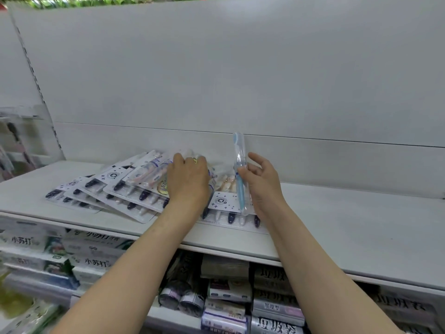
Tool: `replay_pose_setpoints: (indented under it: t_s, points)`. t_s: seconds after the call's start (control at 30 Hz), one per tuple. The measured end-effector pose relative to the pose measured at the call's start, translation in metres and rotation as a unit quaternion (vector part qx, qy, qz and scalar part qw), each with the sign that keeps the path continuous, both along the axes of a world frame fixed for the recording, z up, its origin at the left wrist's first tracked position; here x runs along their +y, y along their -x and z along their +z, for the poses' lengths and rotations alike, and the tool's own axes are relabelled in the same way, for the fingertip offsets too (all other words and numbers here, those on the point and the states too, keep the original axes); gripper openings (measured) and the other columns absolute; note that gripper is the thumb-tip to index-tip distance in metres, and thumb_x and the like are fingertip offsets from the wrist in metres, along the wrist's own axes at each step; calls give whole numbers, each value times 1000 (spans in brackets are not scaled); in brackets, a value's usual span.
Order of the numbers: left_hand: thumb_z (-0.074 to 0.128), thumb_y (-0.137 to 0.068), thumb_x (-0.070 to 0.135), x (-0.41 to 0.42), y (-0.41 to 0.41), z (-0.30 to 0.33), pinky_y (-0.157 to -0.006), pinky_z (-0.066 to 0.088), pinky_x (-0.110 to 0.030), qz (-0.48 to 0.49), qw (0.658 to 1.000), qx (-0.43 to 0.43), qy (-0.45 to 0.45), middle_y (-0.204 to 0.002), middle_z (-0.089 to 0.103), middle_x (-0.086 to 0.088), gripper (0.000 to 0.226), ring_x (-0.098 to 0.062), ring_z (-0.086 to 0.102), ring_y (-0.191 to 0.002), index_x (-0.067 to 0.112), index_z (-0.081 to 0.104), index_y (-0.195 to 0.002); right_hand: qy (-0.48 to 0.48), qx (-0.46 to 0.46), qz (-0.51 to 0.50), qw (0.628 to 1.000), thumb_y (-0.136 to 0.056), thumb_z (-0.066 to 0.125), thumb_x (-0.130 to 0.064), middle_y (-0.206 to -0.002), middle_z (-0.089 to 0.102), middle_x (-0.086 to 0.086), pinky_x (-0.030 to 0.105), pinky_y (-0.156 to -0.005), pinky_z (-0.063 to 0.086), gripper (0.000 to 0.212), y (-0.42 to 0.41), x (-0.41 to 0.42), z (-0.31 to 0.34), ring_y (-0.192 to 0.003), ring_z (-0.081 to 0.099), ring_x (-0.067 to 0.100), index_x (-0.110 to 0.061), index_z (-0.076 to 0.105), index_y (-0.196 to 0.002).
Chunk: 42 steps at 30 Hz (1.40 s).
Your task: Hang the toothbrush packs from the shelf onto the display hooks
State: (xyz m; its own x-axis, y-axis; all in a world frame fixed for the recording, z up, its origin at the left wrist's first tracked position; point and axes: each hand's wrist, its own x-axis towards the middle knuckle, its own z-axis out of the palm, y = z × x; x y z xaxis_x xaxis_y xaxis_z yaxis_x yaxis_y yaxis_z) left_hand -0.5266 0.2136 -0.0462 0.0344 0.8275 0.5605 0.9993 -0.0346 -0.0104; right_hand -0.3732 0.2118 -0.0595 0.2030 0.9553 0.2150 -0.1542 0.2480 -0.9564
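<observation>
Toothbrush packs [125, 191] fanned flat across grey shelf [349, 220]. Left hand [189, 179] palm-down on the pile, fingers curled over a clear pack [154, 174]. Right hand [262, 182] pinching a single blue toothbrush pack [240, 172], held upright above the shelf.

Bare, sleeveless forearms; a ring [194, 160] on the left hand [187, 179].

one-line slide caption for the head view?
Right hand holds a blue toothbrush pack upright; left hand grips packs on shelf.
</observation>
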Motion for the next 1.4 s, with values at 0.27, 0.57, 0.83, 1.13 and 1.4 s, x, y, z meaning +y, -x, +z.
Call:
replay_pose_setpoints:
  t_s: [0.27,0.57,0.83,1.13,1.4]
  points:
    - [38,-105,31,-41,30,-16,-91,40,-37,-127,894,-423,-80,-115,62,-5,35,-26,52,-114,14,59,-126,-30,51,72,996,-88,56,12,-111,70,6,43,-91,56,51,12,-12,11,-87,66,14,-8,56,-136]
    - [46,-104,31,-114,123,-41,-65,50,-21,-154,691,-700,-89,-89,62,2,18,-8,61,-74,25,63,-105,-38,91,120,988,-97,58,-6,-103,69,3,26,-64,55,24,112,-67,6,-86,62,13,-19,70,-113]
    - [52,-101,23,-173,297,-71,-76,52,-32,-147,612,-772,-87,-86,68,0,14,-21,63,-83,16,63,-107,-24,75,156,985,-97,63,-22,-102,70,1,28,-70,56,27,284,-108,-31,-82,66,10,-16,67,-123]
    - [53,-101,20,-241,526,-107,-83,51,-25,-119,607,-777,-117,-106,69,3,26,-12,66,-101,13,57,-126,2,50,241,969,-97,64,-16,-99,75,7,34,-77,55,32,533,-142,-73,-92,70,20,-7,61,-127]
    - [50,-101,32,-232,666,-121,-82,51,-29,-96,625,-764,-127,-100,70,1,22,-10,65,-93,19,61,-114,8,34,264,964,-98,62,-21,-103,72,10,30,-68,55,30,684,-123,-79,-89,71,16,-6,60,-124]
